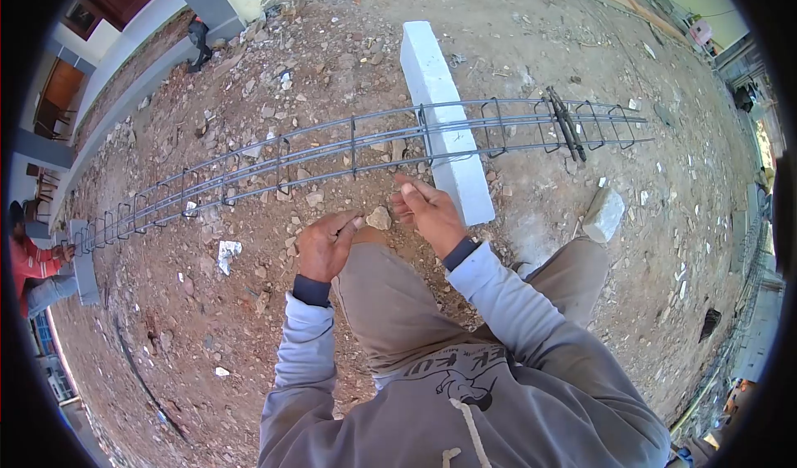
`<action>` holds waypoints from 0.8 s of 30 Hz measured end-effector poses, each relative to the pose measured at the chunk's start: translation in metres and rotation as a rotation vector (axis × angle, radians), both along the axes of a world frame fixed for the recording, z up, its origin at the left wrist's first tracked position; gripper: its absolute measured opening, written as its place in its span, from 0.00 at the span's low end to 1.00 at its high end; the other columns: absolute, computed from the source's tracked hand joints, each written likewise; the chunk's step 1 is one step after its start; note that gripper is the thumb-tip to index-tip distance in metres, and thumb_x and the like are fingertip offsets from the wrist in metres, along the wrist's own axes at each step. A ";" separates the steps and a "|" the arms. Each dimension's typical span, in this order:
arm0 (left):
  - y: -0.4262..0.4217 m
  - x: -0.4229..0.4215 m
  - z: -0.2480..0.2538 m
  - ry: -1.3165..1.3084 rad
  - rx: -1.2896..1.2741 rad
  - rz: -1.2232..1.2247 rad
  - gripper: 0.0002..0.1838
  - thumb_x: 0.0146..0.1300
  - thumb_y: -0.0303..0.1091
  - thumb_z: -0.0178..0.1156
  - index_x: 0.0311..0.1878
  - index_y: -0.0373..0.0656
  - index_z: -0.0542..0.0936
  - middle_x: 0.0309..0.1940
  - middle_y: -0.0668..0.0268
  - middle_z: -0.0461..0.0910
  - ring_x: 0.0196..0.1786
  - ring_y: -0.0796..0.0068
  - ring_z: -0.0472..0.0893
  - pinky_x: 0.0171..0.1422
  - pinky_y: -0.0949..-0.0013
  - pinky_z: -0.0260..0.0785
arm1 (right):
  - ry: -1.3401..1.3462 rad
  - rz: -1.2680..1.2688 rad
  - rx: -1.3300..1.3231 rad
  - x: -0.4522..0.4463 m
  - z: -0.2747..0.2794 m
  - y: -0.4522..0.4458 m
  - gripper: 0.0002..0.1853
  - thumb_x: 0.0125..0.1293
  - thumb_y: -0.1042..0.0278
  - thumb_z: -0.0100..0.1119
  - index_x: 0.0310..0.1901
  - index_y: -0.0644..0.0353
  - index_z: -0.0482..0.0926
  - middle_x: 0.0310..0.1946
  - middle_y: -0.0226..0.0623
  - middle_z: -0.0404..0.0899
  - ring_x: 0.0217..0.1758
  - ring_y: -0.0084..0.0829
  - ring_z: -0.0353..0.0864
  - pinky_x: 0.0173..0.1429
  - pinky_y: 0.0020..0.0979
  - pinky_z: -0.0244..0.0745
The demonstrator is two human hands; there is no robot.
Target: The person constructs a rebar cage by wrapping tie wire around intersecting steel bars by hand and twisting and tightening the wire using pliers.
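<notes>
A long rebar cage (354,146) with several square stirrups stretches across the ground in front of me. Its right part lies over a long pale block (466,190). My left hand (324,248) is closed below the cage, thumb against curled fingers. Close by, my right hand (430,212) is beside the block, its thumb and fingers drawn together just under the lower bar. Whatever either hand pinches is too small to make out. A dark bundle of thin rods or wire (564,125) rests across the cage's right part.
At the far left, a person in a red sleeve (37,256) has a hand at the cage's other end, by another pale block (85,270). A broken block (603,215) lies near my right knee. Stones and rubble cover the dirt ground (249,302).
</notes>
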State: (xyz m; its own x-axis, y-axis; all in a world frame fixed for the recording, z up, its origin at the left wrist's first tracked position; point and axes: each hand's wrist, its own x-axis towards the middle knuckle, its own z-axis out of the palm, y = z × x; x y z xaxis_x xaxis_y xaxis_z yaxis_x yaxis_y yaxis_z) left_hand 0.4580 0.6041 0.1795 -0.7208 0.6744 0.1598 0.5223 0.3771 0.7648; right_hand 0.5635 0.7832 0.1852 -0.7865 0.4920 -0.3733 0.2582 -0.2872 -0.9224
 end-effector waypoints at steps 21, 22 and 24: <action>0.086 -0.020 -0.018 -0.183 0.199 0.070 0.13 0.59 0.38 0.61 0.44 0.43 0.82 0.40 0.59 0.81 0.45 0.58 0.80 0.50 0.62 0.70 | 0.745 -1.161 1.597 0.377 0.444 0.147 0.12 0.68 0.60 0.50 0.43 0.61 0.74 0.23 0.33 0.69 0.26 0.31 0.71 0.33 0.34 0.70; 0.092 -0.018 -0.026 -0.140 0.168 0.065 0.12 0.58 0.38 0.61 0.43 0.43 0.82 0.41 0.59 0.81 0.45 0.58 0.79 0.51 0.62 0.69 | 0.656 -1.304 1.765 0.374 0.456 0.140 0.12 0.67 0.60 0.52 0.43 0.60 0.75 0.22 0.33 0.69 0.25 0.31 0.72 0.34 0.34 0.71; 0.105 -0.015 -0.048 -0.046 0.108 0.050 0.11 0.57 0.38 0.61 0.41 0.44 0.82 0.41 0.59 0.80 0.46 0.58 0.78 0.53 0.61 0.68 | 0.436 -1.183 1.795 0.365 0.469 0.122 0.13 0.67 0.59 0.54 0.44 0.58 0.76 0.22 0.34 0.69 0.25 0.31 0.73 0.35 0.34 0.72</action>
